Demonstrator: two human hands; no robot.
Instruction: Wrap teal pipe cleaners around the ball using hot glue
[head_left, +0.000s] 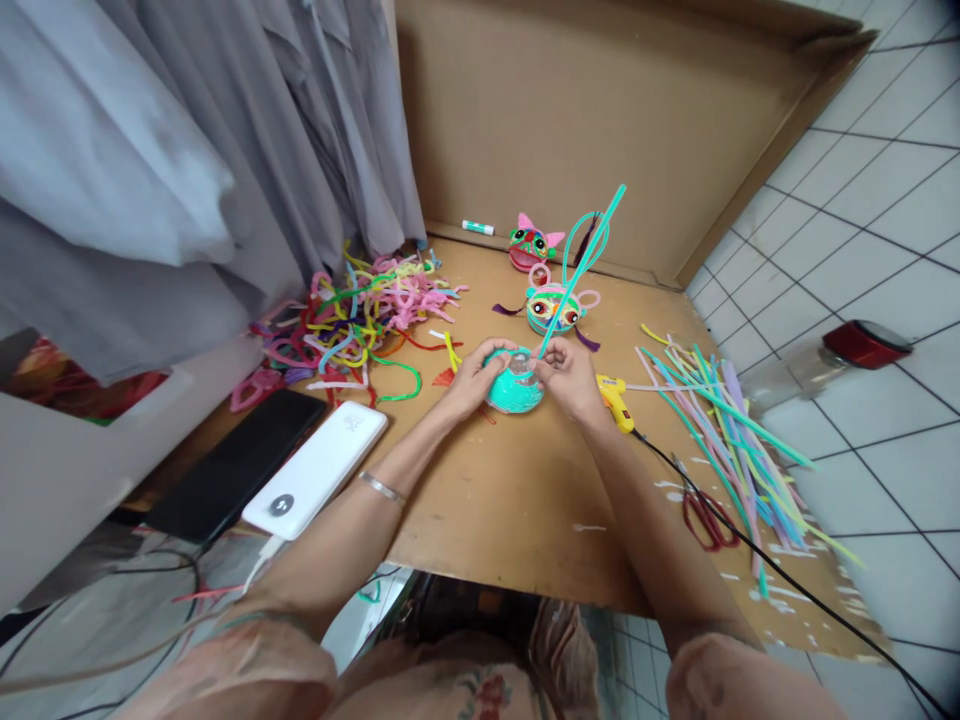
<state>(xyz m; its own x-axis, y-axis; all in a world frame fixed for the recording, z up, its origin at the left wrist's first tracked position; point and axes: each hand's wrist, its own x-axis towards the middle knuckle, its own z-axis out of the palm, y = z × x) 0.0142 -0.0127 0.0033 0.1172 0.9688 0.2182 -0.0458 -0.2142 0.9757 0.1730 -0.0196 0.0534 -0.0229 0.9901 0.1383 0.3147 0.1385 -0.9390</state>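
Between my hands is a rounded turquoise form [516,390] wound with pipe cleaner, with a bare greyish patch near its top. My left hand [476,378] is closed around its left side. At its right edge my right hand [567,372] pinches a turquoise pipe cleaner [592,250], whose long end sticks up and to the right. Just behind stands a finished-looking animal head [551,308] with big eyes, pink loops and purple tassels. A red and pink animal head [531,245] sits farther back. A yellow glue gun [616,402] lies beside my right hand.
Tangled coloured pipe cleaners [375,310] are heaped at the left, near a black phone [240,460] and a white power bank [319,470]. Straight pipe cleaners [739,440], red-handled scissors [705,518] and a black cord [720,510] lie right. A glue stick [478,228] rests at the back.
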